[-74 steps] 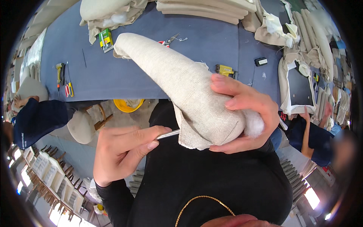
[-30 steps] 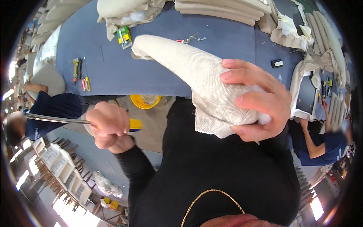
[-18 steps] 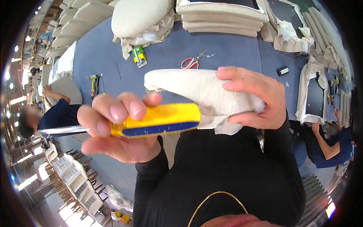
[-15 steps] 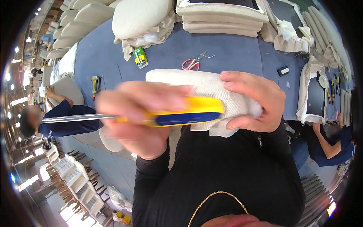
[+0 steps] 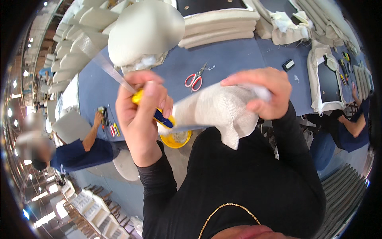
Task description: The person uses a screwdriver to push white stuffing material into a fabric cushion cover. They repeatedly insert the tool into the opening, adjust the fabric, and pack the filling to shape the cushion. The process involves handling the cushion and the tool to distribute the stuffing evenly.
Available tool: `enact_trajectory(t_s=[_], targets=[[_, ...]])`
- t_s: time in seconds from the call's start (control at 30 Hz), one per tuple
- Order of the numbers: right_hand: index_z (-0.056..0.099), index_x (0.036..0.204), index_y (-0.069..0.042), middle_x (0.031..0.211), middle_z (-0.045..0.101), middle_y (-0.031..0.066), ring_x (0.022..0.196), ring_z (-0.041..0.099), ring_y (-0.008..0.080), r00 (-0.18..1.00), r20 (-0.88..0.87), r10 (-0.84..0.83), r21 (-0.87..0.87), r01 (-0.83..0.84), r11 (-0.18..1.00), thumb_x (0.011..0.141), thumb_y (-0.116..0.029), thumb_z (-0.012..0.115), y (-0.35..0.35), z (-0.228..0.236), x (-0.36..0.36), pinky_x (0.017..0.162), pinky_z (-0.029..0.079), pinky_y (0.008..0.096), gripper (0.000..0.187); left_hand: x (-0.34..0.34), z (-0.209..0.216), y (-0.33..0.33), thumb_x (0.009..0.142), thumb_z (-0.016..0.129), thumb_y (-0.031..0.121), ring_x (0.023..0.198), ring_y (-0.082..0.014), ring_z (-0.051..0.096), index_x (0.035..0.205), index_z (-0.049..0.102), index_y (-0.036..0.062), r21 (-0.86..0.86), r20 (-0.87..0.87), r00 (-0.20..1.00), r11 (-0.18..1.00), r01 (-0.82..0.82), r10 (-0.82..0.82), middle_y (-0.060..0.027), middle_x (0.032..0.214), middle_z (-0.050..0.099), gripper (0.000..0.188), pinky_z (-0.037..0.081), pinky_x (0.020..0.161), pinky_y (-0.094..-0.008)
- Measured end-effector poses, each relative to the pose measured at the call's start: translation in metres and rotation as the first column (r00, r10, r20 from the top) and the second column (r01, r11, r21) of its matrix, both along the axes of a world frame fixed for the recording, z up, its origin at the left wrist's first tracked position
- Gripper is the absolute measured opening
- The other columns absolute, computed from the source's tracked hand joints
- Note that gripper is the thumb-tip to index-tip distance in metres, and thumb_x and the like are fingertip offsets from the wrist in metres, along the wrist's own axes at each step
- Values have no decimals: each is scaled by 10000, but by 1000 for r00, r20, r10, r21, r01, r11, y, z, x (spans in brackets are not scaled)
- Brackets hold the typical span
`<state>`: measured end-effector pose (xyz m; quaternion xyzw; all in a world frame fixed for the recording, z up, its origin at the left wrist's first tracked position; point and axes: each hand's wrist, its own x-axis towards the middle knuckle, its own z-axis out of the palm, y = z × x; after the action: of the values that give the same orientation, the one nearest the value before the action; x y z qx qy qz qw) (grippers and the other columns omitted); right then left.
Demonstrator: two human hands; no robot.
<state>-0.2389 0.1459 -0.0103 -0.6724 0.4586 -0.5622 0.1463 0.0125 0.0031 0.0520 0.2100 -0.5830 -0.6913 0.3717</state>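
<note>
My left hand (image 5: 139, 113) is closed around a screwdriver with a yellow and blue handle (image 5: 164, 119). Its long metal shaft is smeared by motion and points up to the left. My right hand (image 5: 270, 89) grips one end of a beige fabric-covered pad (image 5: 213, 107), fingers over the top and thumb against the end. White stuffing (image 5: 260, 92) shows beside that thumb. A loose flap of fabric hangs from the pad's lower edge. The handle's end lies at the pad's left side; whether they touch I cannot tell.
Red-handled scissors (image 5: 195, 81) lie on the blue table (image 5: 171, 73). Beyond are a rounded cushion (image 5: 135, 38) and stacked pads (image 5: 219, 28). A yellow bucket (image 5: 171, 144) stands below the table edge. Co-workers are at the left (image 5: 85, 156) and right (image 5: 354, 131).
My left hand has tipped the screwdriver from level to slanting, its shaft now up to the left. The pad has tilted and both hands are slightly higher. The left co-worker's hand has reached the tools.
</note>
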Motion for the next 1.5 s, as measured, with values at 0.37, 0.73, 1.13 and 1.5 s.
enact_trajectory(t_s=[0.37,0.73,1.13,1.5], targets=[[507,1550,-30,853,660,41,752,634,119,778,619,-107,250,-67,966,1161,-387,468,-59,-6,4,721,519,267,529,-118,-28,-37,949,787,173,575,-64,554,943,736,14,-622,303,950,770,143,69,-51,601,571,168,429,546,-290],[727,1008,4,733,650,-18,646,555,37,844,434,-315,410,126,903,1073,-239,688,-43,-6,10,597,438,216,254,-103,-47,-19,971,800,147,736,-32,528,1087,715,3,-305,196,980,948,93,-33,31,800,638,204,428,634,-225],[732,937,19,690,621,-17,618,535,40,892,396,-219,419,37,907,1071,-186,669,-38,5,21,574,415,230,253,-82,-48,-32,1029,742,147,525,-51,503,883,622,93,51,-30,995,994,96,-94,34,672,592,196,366,479,-234],[640,1460,-39,1606,513,190,1497,474,328,932,96,-349,327,302,896,961,-328,771,-34,23,2,1163,422,454,591,-86,-60,-29,944,816,171,554,-150,598,911,752,42,-435,149,975,896,-85,165,-59,715,680,147,457,533,-306]])
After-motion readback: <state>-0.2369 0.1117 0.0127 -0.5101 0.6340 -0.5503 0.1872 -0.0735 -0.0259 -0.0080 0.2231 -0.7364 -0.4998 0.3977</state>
